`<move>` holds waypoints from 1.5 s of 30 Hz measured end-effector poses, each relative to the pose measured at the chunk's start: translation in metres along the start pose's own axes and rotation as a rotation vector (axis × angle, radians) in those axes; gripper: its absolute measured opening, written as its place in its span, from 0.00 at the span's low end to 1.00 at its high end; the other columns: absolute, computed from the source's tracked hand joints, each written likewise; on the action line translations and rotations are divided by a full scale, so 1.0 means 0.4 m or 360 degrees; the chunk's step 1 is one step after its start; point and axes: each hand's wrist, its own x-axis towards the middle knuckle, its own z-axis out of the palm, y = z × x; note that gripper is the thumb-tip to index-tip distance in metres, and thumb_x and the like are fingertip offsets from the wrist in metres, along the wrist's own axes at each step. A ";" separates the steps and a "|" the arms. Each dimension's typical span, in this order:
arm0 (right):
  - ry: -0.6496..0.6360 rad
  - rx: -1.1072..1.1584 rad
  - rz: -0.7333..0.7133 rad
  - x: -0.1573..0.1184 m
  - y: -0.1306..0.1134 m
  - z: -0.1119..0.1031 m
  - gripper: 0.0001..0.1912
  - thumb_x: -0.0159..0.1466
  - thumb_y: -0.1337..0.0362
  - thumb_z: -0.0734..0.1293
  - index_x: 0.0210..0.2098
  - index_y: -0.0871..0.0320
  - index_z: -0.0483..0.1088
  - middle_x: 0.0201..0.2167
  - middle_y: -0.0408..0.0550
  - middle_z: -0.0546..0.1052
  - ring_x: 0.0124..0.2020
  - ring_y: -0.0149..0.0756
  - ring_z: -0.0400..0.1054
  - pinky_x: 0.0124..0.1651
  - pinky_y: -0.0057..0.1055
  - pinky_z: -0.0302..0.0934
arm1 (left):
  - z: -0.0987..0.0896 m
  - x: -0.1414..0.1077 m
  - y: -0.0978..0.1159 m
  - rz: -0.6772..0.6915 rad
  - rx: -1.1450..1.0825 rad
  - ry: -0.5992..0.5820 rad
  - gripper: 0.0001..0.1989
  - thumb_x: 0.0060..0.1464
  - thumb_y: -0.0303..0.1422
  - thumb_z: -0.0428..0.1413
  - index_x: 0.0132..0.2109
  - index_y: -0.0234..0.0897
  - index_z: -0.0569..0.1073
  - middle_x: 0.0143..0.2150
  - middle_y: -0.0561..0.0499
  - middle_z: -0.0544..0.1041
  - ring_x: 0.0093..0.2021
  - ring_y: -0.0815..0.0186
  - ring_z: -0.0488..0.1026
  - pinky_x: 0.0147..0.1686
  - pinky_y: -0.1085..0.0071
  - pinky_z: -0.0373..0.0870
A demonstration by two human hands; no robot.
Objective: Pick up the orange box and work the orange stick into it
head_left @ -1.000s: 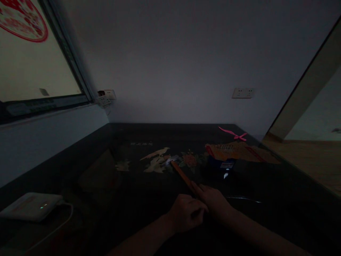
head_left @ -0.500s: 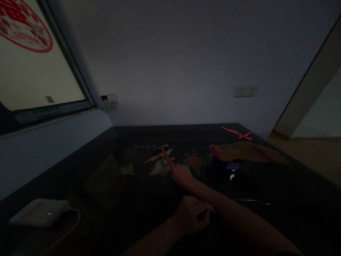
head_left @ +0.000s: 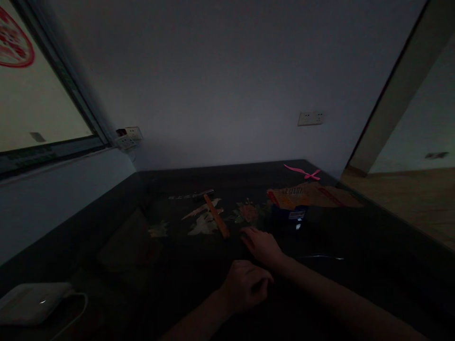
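A hammer (head_left: 216, 217) with a wooden handle and a dark metal head lies on the dark glossy tabletop (head_left: 185, 265), its handle end towards me. Just right of that handle end is my right hand (head_left: 261, 242), apart from it, palm down with fingers slightly bent and nothing in them. My left hand (head_left: 245, 282) rests nearer to me, below the right one. Its fingers are curled in towards the thumb with a small gap, and I see nothing held there. The dim light hides detail around both hands.
A brown paper bag (head_left: 320, 195) lies over a blue box (head_left: 288, 213) at the right. Behind it is a pink ribbon (head_left: 307, 174). A thin shiny strip (head_left: 322, 256) lies near my right forearm. At the left sits a white device (head_left: 33, 303) with a cable (head_left: 80, 312).
My right hand has let go of the hammer handle and drawn back to the right. The hammer now lies on the table. The view has turned slightly right; my left hand keeps its pose.
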 end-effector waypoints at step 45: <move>-0.0080 0.0229 -0.0331 -0.206 0.131 0.001 0.11 0.63 0.65 0.58 0.37 0.55 0.72 0.34 0.45 0.79 0.32 0.35 0.73 0.31 0.26 0.58 | -0.057 0.418 -0.166 -0.0539 0.0331 -0.0286 0.53 0.35 0.48 0.63 0.64 0.34 0.48 0.56 0.37 0.66 0.56 0.49 0.64 0.53 0.55 0.61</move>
